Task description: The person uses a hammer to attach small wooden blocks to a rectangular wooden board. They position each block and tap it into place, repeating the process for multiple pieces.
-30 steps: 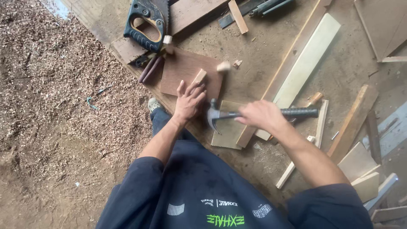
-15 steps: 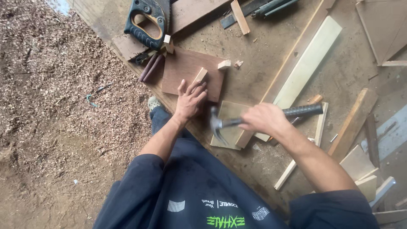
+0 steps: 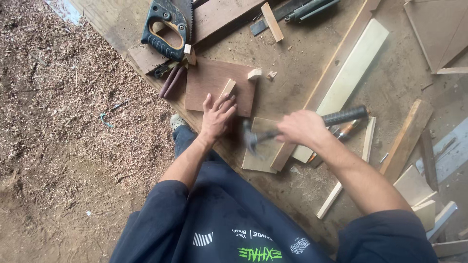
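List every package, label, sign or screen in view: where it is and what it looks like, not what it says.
No packages, signs or screens.
Printing on the person's dark navy top, bottom centre: small white marks, a white striped block and a bright green mark.
No label shows on the hammer in the right hand, the dark brown board under the left hand, or the handsaw at upper left.

We see no packages, signs or screens on this workbench; the only lettering is small white and green print on our dark shirt [image 3: 253, 246].
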